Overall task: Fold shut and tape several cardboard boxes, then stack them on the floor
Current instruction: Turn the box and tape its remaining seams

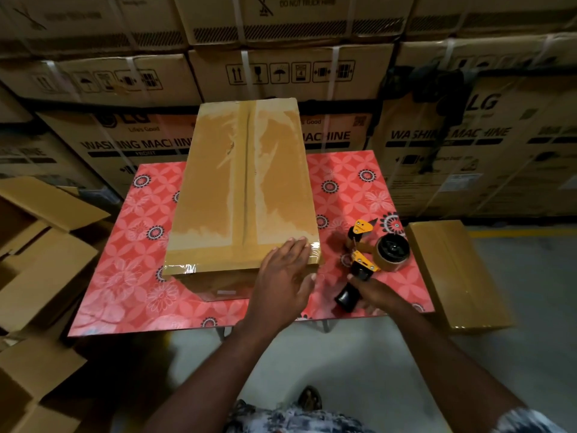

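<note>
a table [343, 189] with a red flower-patterned top carries a long, taped brown cardboard box [243, 182]. a yellow-and-black tape dispenser [374, 251] lies just right of it.

A taped box [243, 182] lies on the table [125, 276], with tape along its centre seam and near edge. The left hand [285, 276] rests flat on the box's near right corner, fingers [293, 245] straight. Right of the box, the right hand [374, 295] grips the tape gun [363, 264] by its black handle. Further right, a sealed carton [452, 276] sits on the floor [343, 370]. Left of the box lie open cartons [46, 245].
</note>
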Tool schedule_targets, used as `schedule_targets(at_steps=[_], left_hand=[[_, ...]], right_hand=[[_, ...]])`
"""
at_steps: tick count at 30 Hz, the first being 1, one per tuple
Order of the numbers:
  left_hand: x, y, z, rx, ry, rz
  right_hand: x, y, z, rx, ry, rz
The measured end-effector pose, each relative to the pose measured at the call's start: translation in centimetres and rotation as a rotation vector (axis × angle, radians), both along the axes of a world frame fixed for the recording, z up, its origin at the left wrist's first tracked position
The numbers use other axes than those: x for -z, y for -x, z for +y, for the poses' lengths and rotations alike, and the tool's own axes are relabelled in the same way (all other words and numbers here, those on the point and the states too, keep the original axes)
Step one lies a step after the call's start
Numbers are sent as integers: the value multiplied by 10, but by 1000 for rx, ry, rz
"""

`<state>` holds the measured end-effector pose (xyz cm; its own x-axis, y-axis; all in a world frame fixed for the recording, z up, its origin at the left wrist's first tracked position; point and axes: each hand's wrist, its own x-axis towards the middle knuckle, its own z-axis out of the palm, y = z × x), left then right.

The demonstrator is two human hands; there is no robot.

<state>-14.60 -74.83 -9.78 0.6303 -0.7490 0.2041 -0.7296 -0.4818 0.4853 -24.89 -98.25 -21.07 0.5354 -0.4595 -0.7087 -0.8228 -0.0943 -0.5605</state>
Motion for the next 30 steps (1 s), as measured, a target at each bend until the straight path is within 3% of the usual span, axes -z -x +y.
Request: schedule_targets(at_steps=[2,3,5,7,8,13,17,24,30], left_hand=[[-1,1,0,-5,5,-2],[-1,1,-1,-8,11,-4],[0,1,-2,-11,16,-7],[0,2,-2,-8,18,-11],[1,2,-2,-6,20,-11],[-2,1,-1,4,0,-2],[-2,1,-1,2,3,-9],[-2,0,-1,10,-20,-14],[-7,0,0,19,-42,44]], right_hand=[[-26,-5,14,-243,344,-12],[-38,-8,23,-224,358,-176],[-58,-17,42,52,7,-590],[-66,-30,62,210,-362,-774],[-67,-36,70,235,-437,-809],[-64,-48,101,358,-323,-728],[-54,-40,103,260,-227,-781],[-50,-33,103,65,208,-834],[-63,-25,96,-25,115,-841]])
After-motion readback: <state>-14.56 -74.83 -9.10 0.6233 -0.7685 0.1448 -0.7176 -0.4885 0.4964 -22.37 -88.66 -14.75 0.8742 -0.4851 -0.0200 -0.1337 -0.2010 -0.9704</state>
